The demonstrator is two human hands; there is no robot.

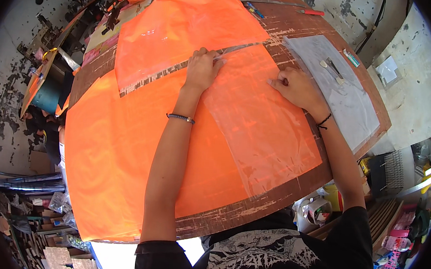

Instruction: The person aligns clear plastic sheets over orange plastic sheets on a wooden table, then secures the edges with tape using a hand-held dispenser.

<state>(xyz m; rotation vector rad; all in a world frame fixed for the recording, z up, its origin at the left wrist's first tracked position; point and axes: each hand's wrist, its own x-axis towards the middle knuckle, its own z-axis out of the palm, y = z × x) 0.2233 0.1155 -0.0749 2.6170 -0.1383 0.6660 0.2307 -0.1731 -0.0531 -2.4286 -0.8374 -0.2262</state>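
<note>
A clear plastic sheet (261,133) lies over a large orange fabric sheet (117,162) on a worn brown table (208,225). My left hand (200,71) is at the upper left corner of the clear sheet, fingers bent down and thumb against its edge. Near the sheet's upper right edge is my right hand (298,88), its fingers curled and thumb drawn toward the index finger; whatever is between them is hidden. Beyond my left hand lies a second orange sheet (183,28) with a glossy surface, a strip of bare table separating it from the first.
Right of my right hand, a greyish translucent sheet stack (347,94) carries small scissors-like tools (332,69). Pens (255,9) and a red-handled cutter (312,12) lie at the far edge. Scrap boards (41,227) pile up at lower left; at left, another person (49,129) is partly visible.
</note>
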